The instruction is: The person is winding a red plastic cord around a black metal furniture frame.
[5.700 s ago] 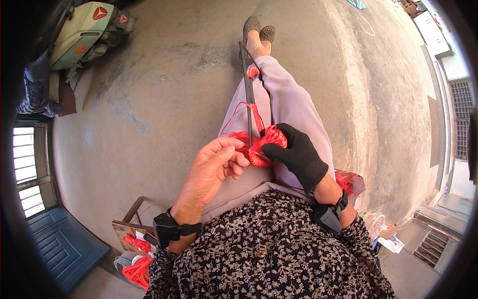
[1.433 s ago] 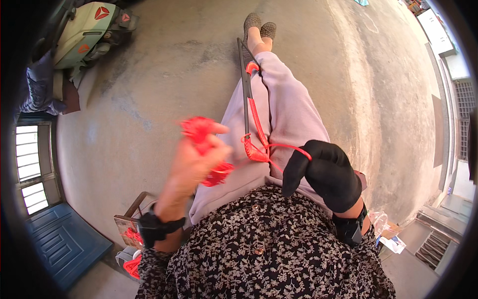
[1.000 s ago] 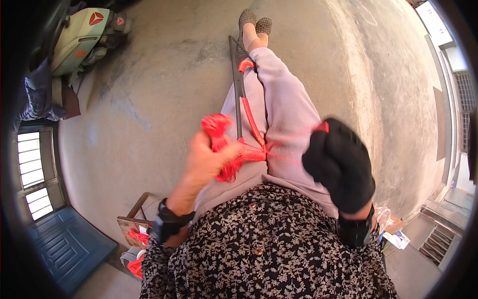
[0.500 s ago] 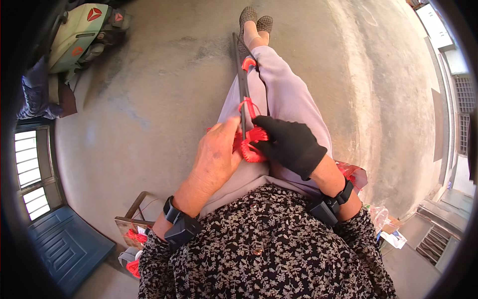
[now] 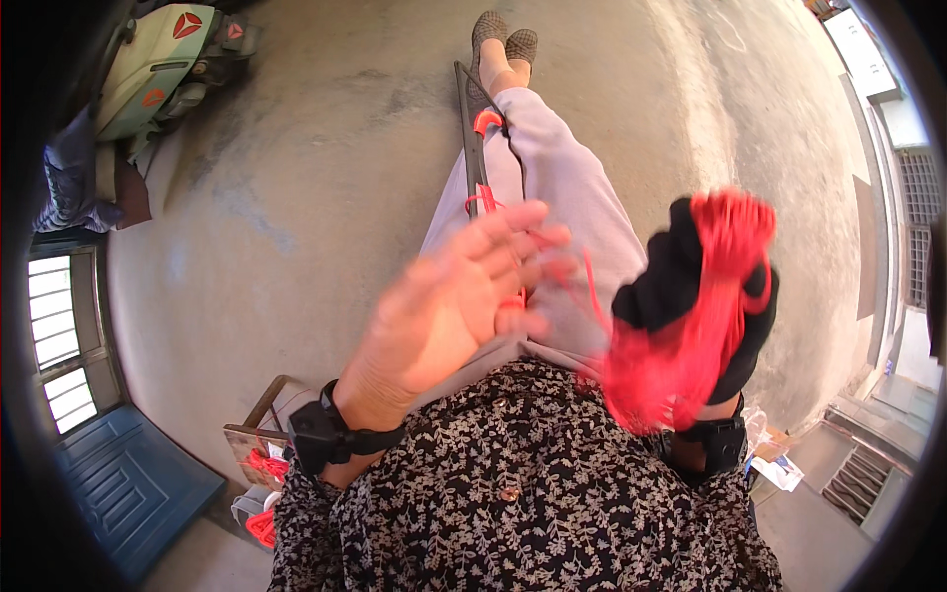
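My right hand (image 5: 653,281), in a black glove, grips a bundle of red cord (image 5: 728,257) above my right thigh; its loose loops hang down toward my wrist and are smeared by motion. My bare left hand (image 5: 434,306) is held over my lap with the palm turned up and the fingers spread, slightly blurred. A thin red strand runs between the two hands, but whether it touches the left fingers I cannot tell. Beneath the left hand, a thin dark rod (image 5: 472,153) lies along my legs, with an orange-red curved piece (image 5: 486,120) and red cord wrapped at its near part.
A pale scooter (image 5: 158,74) stands at the far left on the concrete floor (image 5: 326,148). Near my left elbow is a wooden frame (image 5: 264,409) with red cord on it, beside a blue panel (image 5: 138,493). White packaging (image 5: 779,472) lies by my right elbow.
My right hand has lifted away from the rod to the right, carrying the red cord bundle. The left hand has come off the red cord, turned palm up and opened.
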### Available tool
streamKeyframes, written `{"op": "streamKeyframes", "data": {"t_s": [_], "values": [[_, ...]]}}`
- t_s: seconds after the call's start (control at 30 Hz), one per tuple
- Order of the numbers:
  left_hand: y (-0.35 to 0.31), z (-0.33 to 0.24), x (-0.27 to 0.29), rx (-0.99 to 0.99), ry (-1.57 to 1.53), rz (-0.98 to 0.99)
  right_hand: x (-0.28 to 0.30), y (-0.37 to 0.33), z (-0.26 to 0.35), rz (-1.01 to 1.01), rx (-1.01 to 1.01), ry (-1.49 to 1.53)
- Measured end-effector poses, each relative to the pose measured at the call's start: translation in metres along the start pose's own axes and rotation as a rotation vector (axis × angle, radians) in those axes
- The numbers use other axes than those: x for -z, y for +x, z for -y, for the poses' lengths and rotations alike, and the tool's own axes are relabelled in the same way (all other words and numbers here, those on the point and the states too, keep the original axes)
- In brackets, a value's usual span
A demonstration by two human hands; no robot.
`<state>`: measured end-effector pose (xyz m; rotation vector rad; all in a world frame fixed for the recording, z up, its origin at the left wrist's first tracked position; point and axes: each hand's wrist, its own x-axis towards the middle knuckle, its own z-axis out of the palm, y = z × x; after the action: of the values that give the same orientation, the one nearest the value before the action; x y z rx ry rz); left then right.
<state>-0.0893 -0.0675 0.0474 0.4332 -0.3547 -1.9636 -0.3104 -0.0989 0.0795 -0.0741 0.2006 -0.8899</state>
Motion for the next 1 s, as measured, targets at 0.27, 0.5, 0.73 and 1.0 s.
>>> {"op": "streamKeyframes", "data": {"t_s": [0.27,0.5,0.73,1.0], "values": [[-0.063,-0.033,0.016,-0.119,-0.011,-0.244,0.055,0.016,-0.021,-0.269,-0.148,-1.116],[-0.122,-0.018,0.015,0.233,0.598,-0.573,0.063,0.043,-0.062,0.009,-0.141,-2.161],[-0.115,-0.022,0.035,0.172,0.372,-0.294,0.054,0.041,-0.054,-0.074,-0.141,-2.208],[-0.026,-0.009,0.046,-0.171,0.601,-0.369,0.039,0.038,-0.028,-0.142,0.18,-2.27]]}}
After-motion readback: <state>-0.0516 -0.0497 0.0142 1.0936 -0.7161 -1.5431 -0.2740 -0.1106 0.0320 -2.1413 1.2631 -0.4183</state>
